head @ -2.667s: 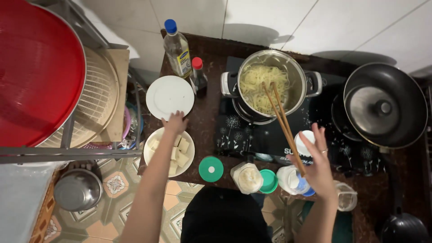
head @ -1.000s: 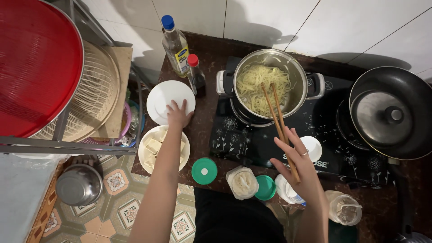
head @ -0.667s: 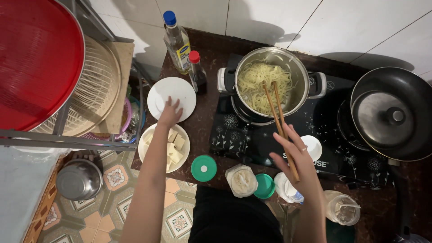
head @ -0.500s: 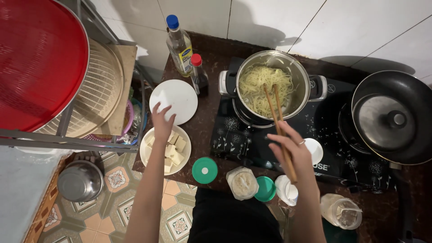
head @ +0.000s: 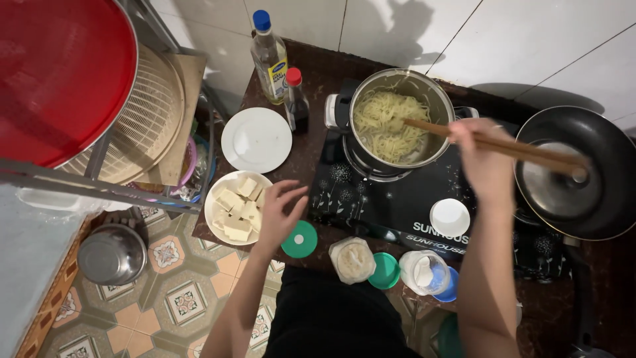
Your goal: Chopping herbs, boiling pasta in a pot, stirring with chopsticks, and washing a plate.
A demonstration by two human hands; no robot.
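Observation:
My right hand (head: 487, 159) grips a pair of wooden chopsticks (head: 530, 154) whose tips reach into the steel pot (head: 424, 86) of pale noodles (head: 387, 122). The pot stands on a black stove (head: 391, 199). My left hand (head: 278, 215) hovers with spread fingers at the right rim of a white bowl (head: 213, 212) filled with tofu cubes (head: 237, 209), holding nothing. An empty white plate (head: 256, 140) lies just beyond that bowl.
Behind the plate stand a clear bottle with a blue cap (head: 269, 58) and a dark bottle with a red cap (head: 296, 99). A black wok (head: 583, 172) sits at right. Along the counter's near edge are a green lid (head: 299, 239), open jars (head: 352, 260) and a white cup (head: 450, 217). A red basin (head: 59, 73) fills the rack at left.
My right hand lifted the chopsticks and swung them across, so the tips now dip into the noodles. My left hand came back from the empty plate to the tofu bowl.

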